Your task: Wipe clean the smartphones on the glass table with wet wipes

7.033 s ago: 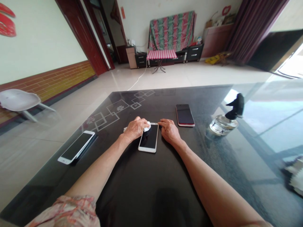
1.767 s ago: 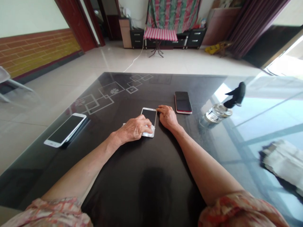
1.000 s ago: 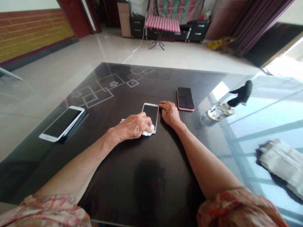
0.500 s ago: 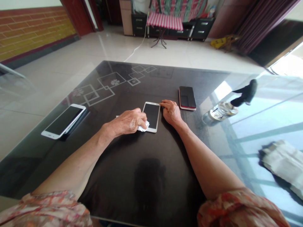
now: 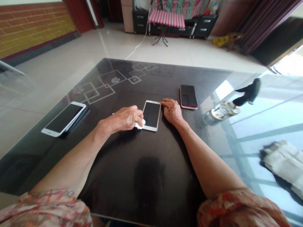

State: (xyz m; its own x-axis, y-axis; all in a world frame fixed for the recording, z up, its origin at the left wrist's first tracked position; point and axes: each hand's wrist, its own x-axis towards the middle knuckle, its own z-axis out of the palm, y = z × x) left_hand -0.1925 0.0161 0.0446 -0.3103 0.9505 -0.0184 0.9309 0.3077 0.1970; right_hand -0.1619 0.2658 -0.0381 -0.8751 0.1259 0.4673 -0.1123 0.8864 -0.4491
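Observation:
A white-framed smartphone lies flat on the dark glossy table, its black screen facing up. My left hand is closed round a crumpled white tissue, which touches the phone's lower left edge. At the phone's upper right side, the bent fingers of my right hand press against its edge and hold it in place. Another white smartphone rests at the left, with something dark and flat beneath it. Beyond my right hand is a black phone with a red edge, lying on something pale.
On the right stands a clear spray bottle with a black trigger head. A folded whitish cloth lies near the right edge of the table. Across the floor are a small table with a striped cover and dark drawers.
My left hand has slid slightly left with the tissue, from the lower screen to the phone's edge. My right hand stays at the phone's upper right side. The view has shifted slightly.

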